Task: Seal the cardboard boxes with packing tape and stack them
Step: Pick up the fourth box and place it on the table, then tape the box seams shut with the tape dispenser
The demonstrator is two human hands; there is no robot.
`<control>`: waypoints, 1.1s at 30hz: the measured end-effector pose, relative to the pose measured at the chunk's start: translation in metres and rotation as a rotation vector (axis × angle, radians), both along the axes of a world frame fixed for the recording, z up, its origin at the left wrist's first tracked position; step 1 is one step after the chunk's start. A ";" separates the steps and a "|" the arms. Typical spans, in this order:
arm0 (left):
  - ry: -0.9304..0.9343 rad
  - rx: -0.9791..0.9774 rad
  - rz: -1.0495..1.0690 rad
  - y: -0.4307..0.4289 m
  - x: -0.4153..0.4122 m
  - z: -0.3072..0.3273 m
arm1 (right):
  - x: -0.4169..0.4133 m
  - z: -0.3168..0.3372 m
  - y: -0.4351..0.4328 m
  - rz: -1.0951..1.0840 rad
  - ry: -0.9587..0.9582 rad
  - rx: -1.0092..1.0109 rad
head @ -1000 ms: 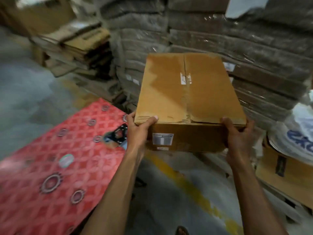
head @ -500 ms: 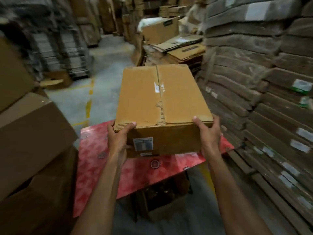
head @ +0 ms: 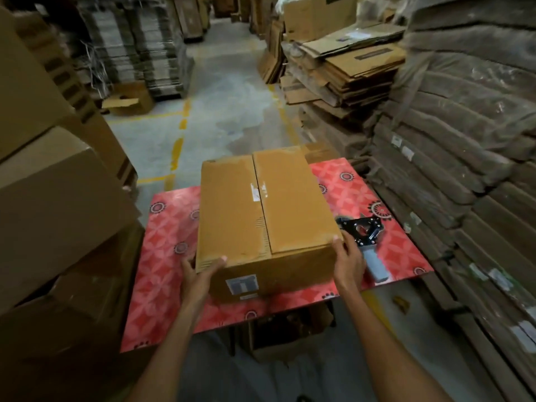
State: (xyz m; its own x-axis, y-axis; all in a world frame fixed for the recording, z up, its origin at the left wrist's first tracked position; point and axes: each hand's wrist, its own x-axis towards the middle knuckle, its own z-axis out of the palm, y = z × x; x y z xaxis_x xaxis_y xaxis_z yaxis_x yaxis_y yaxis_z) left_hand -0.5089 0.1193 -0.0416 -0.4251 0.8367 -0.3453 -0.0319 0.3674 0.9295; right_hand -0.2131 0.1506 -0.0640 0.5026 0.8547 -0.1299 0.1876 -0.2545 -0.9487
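The cardboard box (head: 261, 213) sits mid-frame on, or just over, the red patterned worktop (head: 168, 245), with the grip of the left hand (head: 197, 274) clamped on its near left corner and that of the right hand (head: 348, 259) on its near right corner. This looks like setting it down for sealing. Next, the right hand must release and take the tape dispenser (head: 365, 233) lying just right of it.

Arms stretched forward — left hand (head: 198, 274) and right hand (head: 348, 261) clasp the box (head: 261, 210), thumbs on top
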 end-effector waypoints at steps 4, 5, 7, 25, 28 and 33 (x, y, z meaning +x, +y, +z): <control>0.267 0.058 -0.138 0.036 -0.003 0.018 | 0.049 -0.023 0.031 -0.108 -0.092 -0.164; 0.331 0.078 -0.192 0.048 -0.005 0.023 | 0.063 -0.032 0.038 -0.099 -0.164 -0.250; 0.427 0.078 -0.313 0.069 -0.008 0.028 | 0.086 -0.049 0.049 -0.021 -0.333 -0.433; 0.397 0.001 -0.326 0.086 0.010 0.005 | 0.120 -0.036 0.149 0.093 0.301 -0.402; 0.415 -0.044 -0.295 0.073 0.051 0.005 | 0.124 0.016 0.172 0.067 0.468 -0.239; 0.687 -0.132 -0.492 0.059 0.103 0.012 | 0.095 0.123 0.167 0.373 0.680 -0.007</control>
